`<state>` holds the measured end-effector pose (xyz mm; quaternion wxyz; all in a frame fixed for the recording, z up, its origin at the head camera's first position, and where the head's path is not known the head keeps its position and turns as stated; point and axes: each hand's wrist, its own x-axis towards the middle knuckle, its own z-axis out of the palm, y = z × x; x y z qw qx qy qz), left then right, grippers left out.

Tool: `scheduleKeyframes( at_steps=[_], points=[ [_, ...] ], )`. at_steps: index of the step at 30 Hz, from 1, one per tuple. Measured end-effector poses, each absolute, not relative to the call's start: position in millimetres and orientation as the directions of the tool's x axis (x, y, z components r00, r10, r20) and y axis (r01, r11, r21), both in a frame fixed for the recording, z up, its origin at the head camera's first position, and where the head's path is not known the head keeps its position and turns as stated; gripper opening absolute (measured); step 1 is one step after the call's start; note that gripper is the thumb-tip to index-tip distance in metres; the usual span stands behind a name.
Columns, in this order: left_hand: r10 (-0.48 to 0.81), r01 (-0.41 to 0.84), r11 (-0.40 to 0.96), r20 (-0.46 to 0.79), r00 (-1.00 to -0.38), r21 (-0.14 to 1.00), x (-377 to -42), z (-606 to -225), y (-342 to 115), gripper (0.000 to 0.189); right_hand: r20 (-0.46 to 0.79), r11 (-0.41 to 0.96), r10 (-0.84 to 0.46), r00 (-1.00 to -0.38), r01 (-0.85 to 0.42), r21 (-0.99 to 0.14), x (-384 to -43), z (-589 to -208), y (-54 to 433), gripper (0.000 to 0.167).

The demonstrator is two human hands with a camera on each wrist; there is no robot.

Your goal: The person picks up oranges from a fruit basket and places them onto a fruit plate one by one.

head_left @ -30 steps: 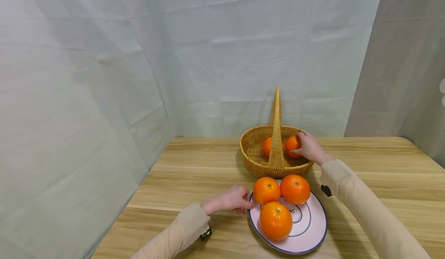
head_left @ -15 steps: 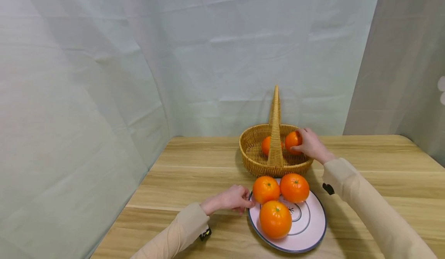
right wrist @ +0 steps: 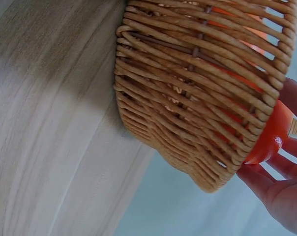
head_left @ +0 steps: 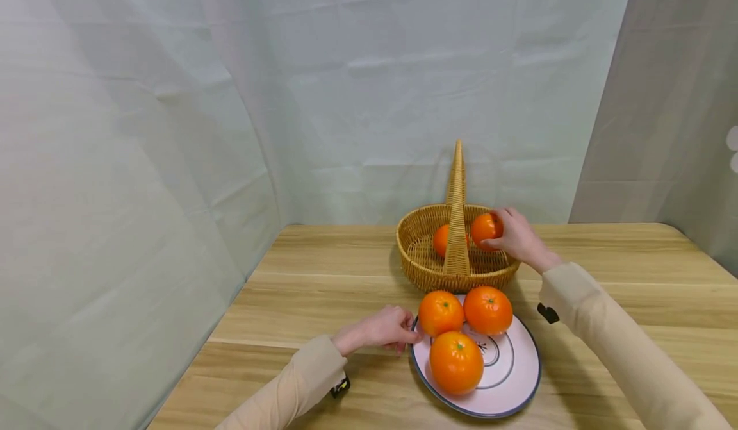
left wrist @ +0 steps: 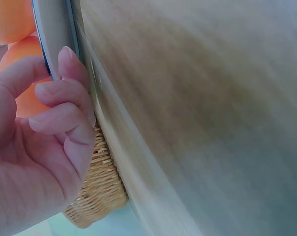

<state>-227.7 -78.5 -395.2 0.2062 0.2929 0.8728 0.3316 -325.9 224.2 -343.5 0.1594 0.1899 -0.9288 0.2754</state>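
My right hand [head_left: 519,236] grips an orange [head_left: 485,230] in the right half of the wicker basket [head_left: 423,281], just right of its tall handle. In the right wrist view, the fingers [right wrist: 256,179] curve round that orange [right wrist: 272,135] above the basket's rim. A second orange [head_left: 441,240] lies in the basket, partly behind the handle. My left hand [head_left: 385,329] pinches the left rim of a white plate with a blue edge [head_left: 513,395]. The left wrist view has the thumb over the plate's rim [left wrist: 57,37] and fingertips under it. Three oranges [head_left: 457,363] sit on the plate.
Everything stands on a wooden table [head_left: 277,308]. The basket is directly behind the plate, its handle rising well above the rim. Pale cloth [head_left: 369,84] hangs behind the table and along its left side.
My right hand has lifted its orange slightly upward within the basket. The left hand keeps its hold on the plate's rim.
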Motion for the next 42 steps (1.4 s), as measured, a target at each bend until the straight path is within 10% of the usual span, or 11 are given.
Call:
scheduleKeyframes(
  at_steps=[42],
  points=[
    [0.639, 0.360, 0.611, -0.171, -0.750, 0.706, -228, -397, -77, 0.022, 0.488, 0.721, -0.302, -0.819, -0.531, -0.445, -297, -321, 218, 0.063]
  ],
)
